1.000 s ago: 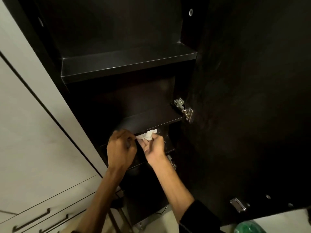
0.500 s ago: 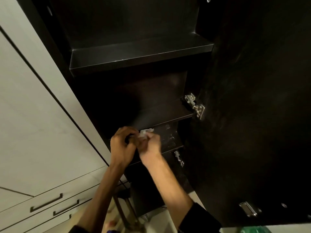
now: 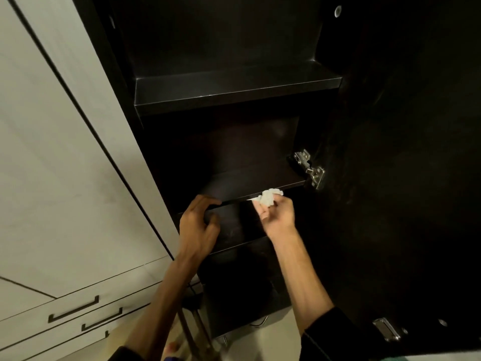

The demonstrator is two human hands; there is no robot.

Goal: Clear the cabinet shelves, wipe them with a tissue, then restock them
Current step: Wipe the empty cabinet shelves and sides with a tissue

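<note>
Tissue (image 3: 268, 197) sits crumpled in the right hand's (image 3: 278, 220) fingers, apart from the empty, loosely curled left hand (image 3: 197, 227).

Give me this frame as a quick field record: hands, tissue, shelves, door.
left hand: fingers curled loosely near the front edge of the middle shelf, holding nothing
right hand: pinches the tissue
tissue: white, crumpled, at the middle shelf's front edge
upper shelf: bare, dark
cabinet door: swung open to the right
hinge: metal, exposed
</note>
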